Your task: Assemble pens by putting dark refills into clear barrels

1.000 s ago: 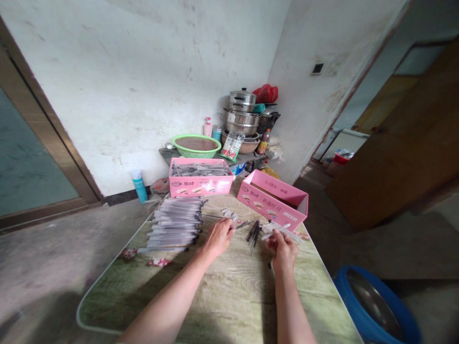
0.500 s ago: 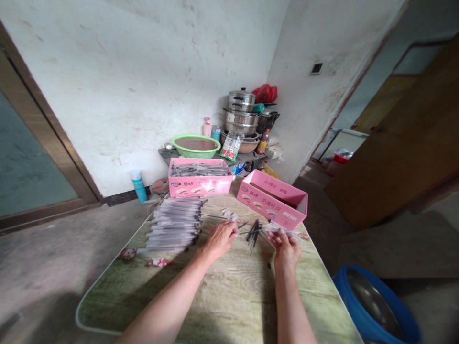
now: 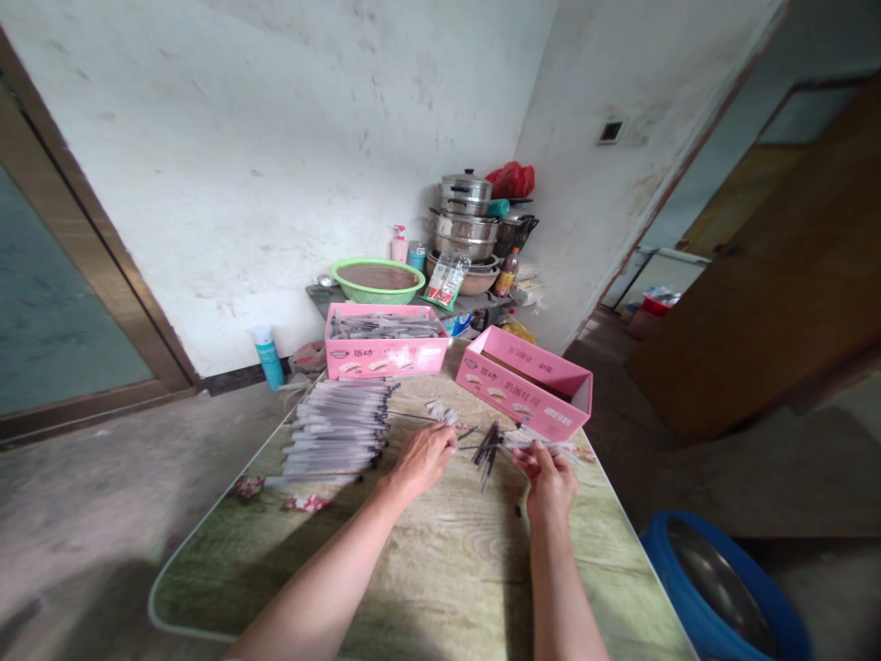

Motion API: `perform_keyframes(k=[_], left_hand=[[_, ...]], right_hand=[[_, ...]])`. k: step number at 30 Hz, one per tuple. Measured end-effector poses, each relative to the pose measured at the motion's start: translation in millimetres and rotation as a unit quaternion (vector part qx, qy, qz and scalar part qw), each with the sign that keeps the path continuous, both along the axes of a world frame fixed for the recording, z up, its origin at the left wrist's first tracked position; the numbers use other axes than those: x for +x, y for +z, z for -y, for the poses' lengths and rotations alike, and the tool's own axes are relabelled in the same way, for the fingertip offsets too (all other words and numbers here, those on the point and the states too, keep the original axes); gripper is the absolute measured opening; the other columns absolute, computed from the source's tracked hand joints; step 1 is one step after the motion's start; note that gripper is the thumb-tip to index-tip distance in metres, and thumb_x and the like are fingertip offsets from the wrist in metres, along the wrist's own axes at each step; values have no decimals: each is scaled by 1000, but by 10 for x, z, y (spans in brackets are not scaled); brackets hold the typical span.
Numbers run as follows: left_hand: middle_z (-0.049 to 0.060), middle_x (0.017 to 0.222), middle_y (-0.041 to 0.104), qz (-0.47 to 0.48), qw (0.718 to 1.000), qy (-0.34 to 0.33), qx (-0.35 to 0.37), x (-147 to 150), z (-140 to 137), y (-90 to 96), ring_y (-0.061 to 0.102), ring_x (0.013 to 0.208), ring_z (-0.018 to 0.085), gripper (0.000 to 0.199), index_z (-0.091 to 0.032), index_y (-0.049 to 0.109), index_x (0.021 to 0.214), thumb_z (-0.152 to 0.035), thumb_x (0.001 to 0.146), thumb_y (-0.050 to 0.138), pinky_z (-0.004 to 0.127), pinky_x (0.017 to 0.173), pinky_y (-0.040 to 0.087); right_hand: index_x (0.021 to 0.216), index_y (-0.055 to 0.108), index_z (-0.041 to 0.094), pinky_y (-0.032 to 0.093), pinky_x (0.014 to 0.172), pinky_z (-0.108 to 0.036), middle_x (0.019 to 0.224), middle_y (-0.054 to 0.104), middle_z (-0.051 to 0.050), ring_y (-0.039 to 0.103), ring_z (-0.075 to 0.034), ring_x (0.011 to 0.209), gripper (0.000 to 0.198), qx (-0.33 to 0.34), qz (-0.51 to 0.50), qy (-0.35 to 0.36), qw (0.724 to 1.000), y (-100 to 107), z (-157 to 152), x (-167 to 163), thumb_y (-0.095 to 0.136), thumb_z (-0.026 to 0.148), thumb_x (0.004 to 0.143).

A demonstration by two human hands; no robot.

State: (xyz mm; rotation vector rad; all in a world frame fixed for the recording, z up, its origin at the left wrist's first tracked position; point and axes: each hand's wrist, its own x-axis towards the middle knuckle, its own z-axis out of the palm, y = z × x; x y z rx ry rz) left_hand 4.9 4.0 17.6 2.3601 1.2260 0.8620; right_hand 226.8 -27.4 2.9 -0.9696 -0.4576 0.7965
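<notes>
Over the middle of the wooden-patterned table (image 3: 440, 569), my left hand (image 3: 428, 454) is closed in a pinch on one end of a thin dark rod (image 3: 474, 447). My right hand (image 3: 549, 473) pinches a pale translucent tube (image 3: 521, 442), pen-like, in line with the rod. Whether the rod enters the tube is too small to tell. Between my hands lies a small pile of dark thin rods (image 3: 487, 454). Left of my left hand, many pale tubes with dark tips (image 3: 337, 427) lie side by side in a stack.
A pink box (image 3: 385, 356) full of similar pale sticks stands at the table's back. Another pink box (image 3: 527, 390) stands at the right, its visible inside bare. Behind are a green basin (image 3: 378, 294) and stacked pots (image 3: 464, 225). A blue tub (image 3: 730, 588) sits right of the table.
Both hands keep nearly the same place and grip. The rod now shows more clearly between them, lined up with the tube. The whole view has shifted very slightly.
</notes>
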Motion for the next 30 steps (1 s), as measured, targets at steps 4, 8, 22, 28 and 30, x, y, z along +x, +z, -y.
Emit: perform_keyframes(k=[4, 8, 22, 28, 30], left_hand=[[3, 91, 64, 6, 1000, -3, -8, 3, 9, 16, 60, 88, 18, 13, -21, 60, 87, -12, 85, 52, 26, 77, 41], [4, 91, 64, 17, 1000, -13, -12, 15, 13, 27, 60, 88, 18, 14, -21, 60, 86, -11, 84, 51, 27, 78, 41], [4, 88, 65, 44, 998, -18, -31, 0, -9, 28, 61, 85, 18, 14, -20, 63, 85, -12, 83, 52, 27, 78, 43], [3, 87, 68, 168, 975, -85, -118, 137, 42, 33, 63, 85, 15, 17, -17, 65, 90, -8, 81, 54, 24, 78, 47], [4, 95, 69, 210, 957, -115, -166, 185, 62, 31, 65, 85, 14, 24, -17, 64, 101, -9, 81, 54, 23, 76, 49]], right_hand=[[66, 56, 17, 57, 49, -26, 57, 66, 2, 68, -18, 52, 30, 1, 1, 3, 1000, -10, 0, 0, 83, 28, 58], [66, 56, 17, 57, 50, -26, 58, 67, 2, 68, -17, 53, 29, 0, 5, 2, 1000, -4, 7, -10, 83, 28, 59], [65, 58, 16, 58, 49, -25, 55, 66, 2, 68, -17, 51, 31, -13, 17, 50, 998, 55, 25, -87, 85, 30, 57], [68, 60, 15, 59, 51, -27, 59, 69, -2, 71, -21, 56, 33, -26, 43, 119, 992, 12, 12, -201, 86, 34, 60], [70, 61, 14, 59, 51, -27, 61, 71, -5, 71, -21, 56, 32, -34, 51, 156, 986, -1, 10, -233, 85, 34, 62]])
